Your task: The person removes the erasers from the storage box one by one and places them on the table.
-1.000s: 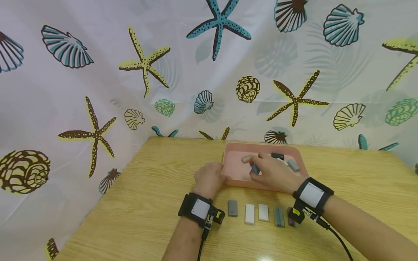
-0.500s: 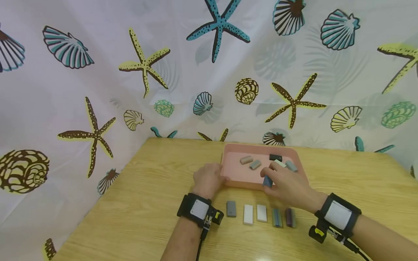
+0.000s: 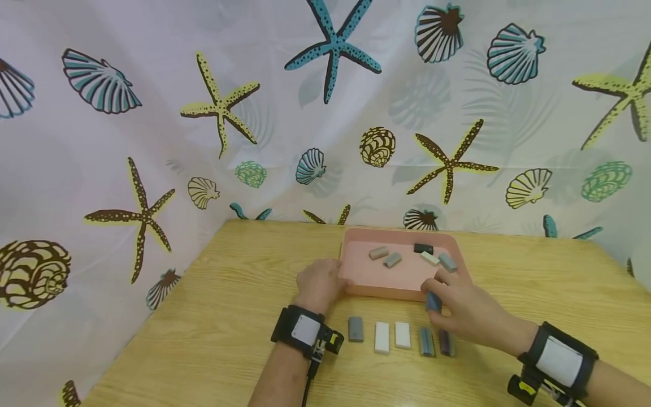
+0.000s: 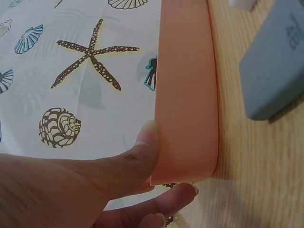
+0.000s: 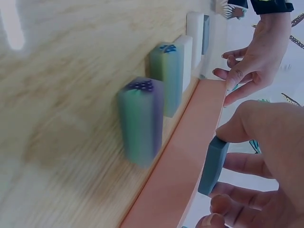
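Observation:
My right hand (image 3: 470, 311) pinches a blue eraser (image 3: 433, 302) between thumb and fingers, just over the front right edge of a pink tray (image 3: 383, 291). In the right wrist view, the blue block (image 5: 213, 165) stands slanted close to the tray's rim. My left hand (image 3: 319, 284) holds the tray's front left corner, its thumb (image 4: 148, 137) on the rim and its fingers around the outside. Inside the tray lie a tan eraser (image 3: 378, 252), a grey-green one (image 3: 393, 260), a black one (image 3: 423, 249), a cream one (image 3: 429, 258) and a grey-blue one (image 3: 447, 262).
Before the tray, a row runs left to right: a grey eraser (image 3: 355, 329) marked 4B, two white ones (image 3: 382, 337), a blue-green striped one (image 3: 426, 341) and a purple-green one (image 3: 447, 343). A patterned curtain (image 3: 285, 130) hangs behind the wooden table (image 3: 213, 339).
My right hand has moved right and toward me with the blue eraser, from over the tray's middle to its front right edge. My left hand stays at the corner.

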`<move>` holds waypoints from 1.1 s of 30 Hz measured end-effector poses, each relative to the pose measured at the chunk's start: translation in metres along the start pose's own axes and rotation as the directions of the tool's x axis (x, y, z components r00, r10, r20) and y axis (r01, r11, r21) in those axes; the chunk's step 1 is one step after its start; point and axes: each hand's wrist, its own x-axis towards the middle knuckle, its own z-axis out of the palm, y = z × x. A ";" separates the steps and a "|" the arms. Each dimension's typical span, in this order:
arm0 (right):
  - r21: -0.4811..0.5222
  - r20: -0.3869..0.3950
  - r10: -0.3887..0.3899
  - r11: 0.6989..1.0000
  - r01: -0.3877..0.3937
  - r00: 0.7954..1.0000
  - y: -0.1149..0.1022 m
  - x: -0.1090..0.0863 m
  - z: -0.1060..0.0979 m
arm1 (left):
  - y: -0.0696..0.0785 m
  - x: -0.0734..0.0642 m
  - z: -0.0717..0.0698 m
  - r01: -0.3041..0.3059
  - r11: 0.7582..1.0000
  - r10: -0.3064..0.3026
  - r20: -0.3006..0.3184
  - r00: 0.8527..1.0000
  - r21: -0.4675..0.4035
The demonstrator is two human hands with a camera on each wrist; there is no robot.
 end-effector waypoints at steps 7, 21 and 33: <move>0.014 0.085 0.079 0.997 -0.081 0.993 0.001 -0.015 -0.004 | 0.000 0.001 0.000 0.002 1.000 -0.002 0.016 1.000 -0.006; 0.087 0.168 0.119 0.987 -0.135 0.979 0.010 -0.041 -0.009 | 0.001 -0.002 -0.003 -0.015 1.000 0.015 -0.008 1.000 -0.002; 0.091 0.326 0.211 0.963 -0.253 0.922 0.012 -0.044 -0.006 | 0.001 -0.002 -0.001 -0.012 1.000 0.012 -0.006 1.000 0.005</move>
